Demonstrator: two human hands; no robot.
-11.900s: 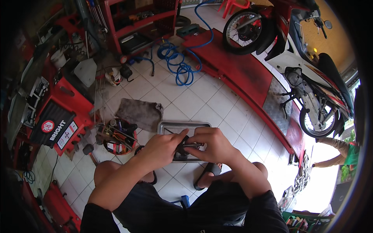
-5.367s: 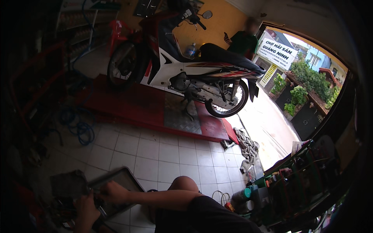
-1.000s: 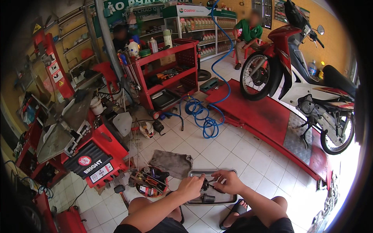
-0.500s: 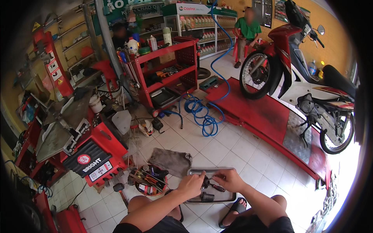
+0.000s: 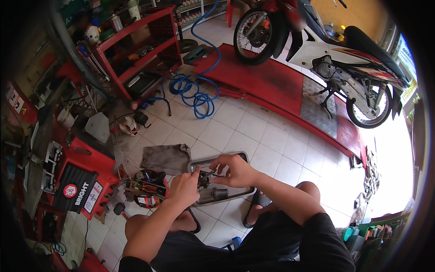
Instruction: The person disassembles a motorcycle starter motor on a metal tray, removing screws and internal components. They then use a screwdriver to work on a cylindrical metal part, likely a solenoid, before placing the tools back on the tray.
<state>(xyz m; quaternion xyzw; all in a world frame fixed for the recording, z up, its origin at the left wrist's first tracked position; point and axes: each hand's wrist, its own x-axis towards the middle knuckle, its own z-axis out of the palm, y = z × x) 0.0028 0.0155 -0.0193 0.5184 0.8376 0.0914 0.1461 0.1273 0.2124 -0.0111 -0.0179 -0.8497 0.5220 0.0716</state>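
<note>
Over a grey metal tray (image 5: 247, 192) on the floor, both my hands work close together. My left hand (image 5: 183, 187) is closed around a small dark metal part (image 5: 205, 180), its thumb on top. My right hand (image 5: 235, 171) pinches a thin-shafted tool (image 5: 210, 173) that looks like a screwdriver, its tip at the part. The right fingers hide most of its handle. Below them, a dark cylindrical part (image 5: 220, 194) lies in the tray.
A grey rag (image 5: 165, 157) lies beyond the tray, and a basket of tools (image 5: 147, 188) stands to its left. Further off are a coiled blue hose (image 5: 199, 102), a red tool cart (image 5: 136, 63), a red machine (image 5: 86, 163) and a motorbike (image 5: 326, 63) on a red lift (image 5: 267, 86).
My view has tilted down and turned right. The right hand has come closer to the part, now with a thin-shafted tool in its fingers; the left hand keeps its hold.
</note>
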